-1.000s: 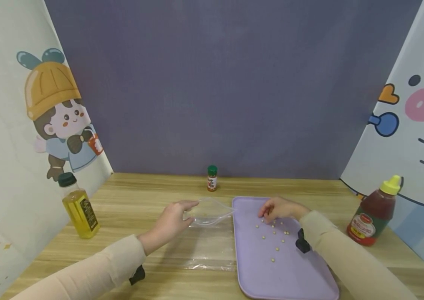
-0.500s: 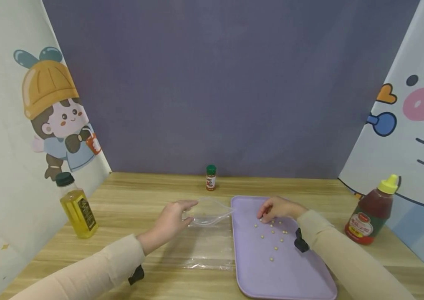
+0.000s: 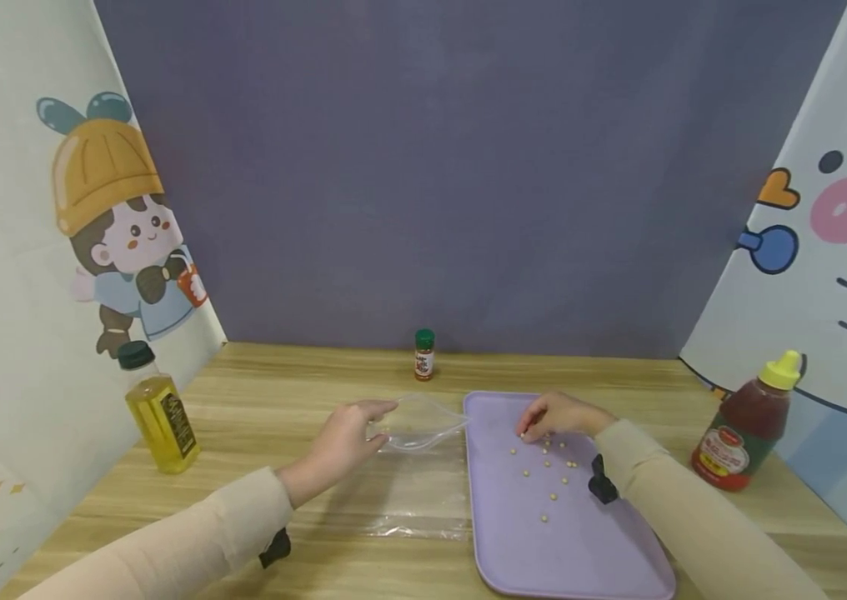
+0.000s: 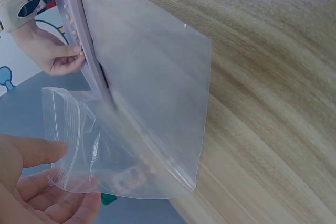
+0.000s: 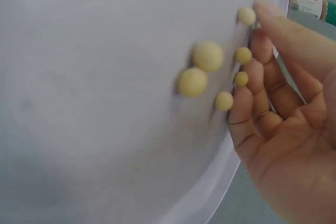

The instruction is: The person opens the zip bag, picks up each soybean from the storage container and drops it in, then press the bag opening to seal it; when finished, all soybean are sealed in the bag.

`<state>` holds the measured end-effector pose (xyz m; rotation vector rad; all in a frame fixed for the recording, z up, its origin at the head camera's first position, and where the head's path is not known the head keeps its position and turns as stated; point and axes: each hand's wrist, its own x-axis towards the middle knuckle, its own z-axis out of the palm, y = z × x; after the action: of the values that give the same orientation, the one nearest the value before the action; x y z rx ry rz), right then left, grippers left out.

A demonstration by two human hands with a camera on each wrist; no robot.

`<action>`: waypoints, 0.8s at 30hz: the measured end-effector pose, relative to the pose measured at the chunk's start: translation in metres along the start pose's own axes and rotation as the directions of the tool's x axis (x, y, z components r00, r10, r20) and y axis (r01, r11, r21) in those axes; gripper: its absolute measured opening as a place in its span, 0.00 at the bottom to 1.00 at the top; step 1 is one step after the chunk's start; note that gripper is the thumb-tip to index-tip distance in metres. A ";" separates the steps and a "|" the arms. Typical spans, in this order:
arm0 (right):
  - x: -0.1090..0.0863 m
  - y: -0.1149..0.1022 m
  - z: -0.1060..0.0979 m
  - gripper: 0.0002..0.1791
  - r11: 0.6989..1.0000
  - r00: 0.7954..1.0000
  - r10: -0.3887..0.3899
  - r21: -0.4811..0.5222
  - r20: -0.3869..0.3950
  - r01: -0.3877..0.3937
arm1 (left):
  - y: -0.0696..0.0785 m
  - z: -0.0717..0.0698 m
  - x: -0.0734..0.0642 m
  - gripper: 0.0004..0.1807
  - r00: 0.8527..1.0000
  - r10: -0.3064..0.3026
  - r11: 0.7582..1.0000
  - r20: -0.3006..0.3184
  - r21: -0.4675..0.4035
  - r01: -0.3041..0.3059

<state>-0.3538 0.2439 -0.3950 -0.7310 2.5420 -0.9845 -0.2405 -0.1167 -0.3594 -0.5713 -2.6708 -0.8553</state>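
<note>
My left hand [image 3: 341, 442] holds the clear zip-top bag [image 3: 416, 492] by the left end of its mouth, thumb on one side and curled fingers on the other. The mouth gapes, and the bag's body lies flat on the table. Over the far part of the purple tray [image 3: 506, 542], my right hand [image 3: 562, 415] has thumb and forefinger together at a soybean [image 5: 247, 16]. Several other soybeans [image 3: 554, 497], small, round and yellow, lie scattered on the tray near that hand. A few pale specks show inside the bag near its mouth.
An oil bottle [image 3: 162, 421] stands at the left, and a red sauce bottle with a yellow cap [image 3: 746, 425] at the right. The green-capped spice jar [image 3: 424, 357] is at the back. A dark backdrop [image 3: 423, 167] rises behind the table.
Both hands stay almost in place. The right fingers have closed in on a soybean at the tray's far part; the view shifts slightly.
</note>
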 end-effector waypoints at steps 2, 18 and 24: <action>0.000 -0.001 -0.001 0.08 1.000 1.000 -0.001 -0.011 -0.012 0.001 | 0.000 0.000 0.001 0.27 1.000 -0.001 1.000 0.003 0.003 0.001; 0.002 -0.033 -0.013 0.11 0.998 0.991 0.056 0.029 -0.123 -0.052 | 0.002 -0.001 0.003 0.27 1.000 0.013 1.000 0.000 -0.014 -0.013; 0.003 -0.064 -0.011 0.12 0.997 0.990 0.028 0.076 -0.138 -0.018 | 0.002 -0.001 0.003 0.27 1.000 0.011 1.000 -0.005 -0.014 -0.011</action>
<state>-0.3388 0.2072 -0.3432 -0.6307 2.6085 -1.1530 -0.2420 -0.1147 -0.3568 -0.5862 -2.6562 -0.8723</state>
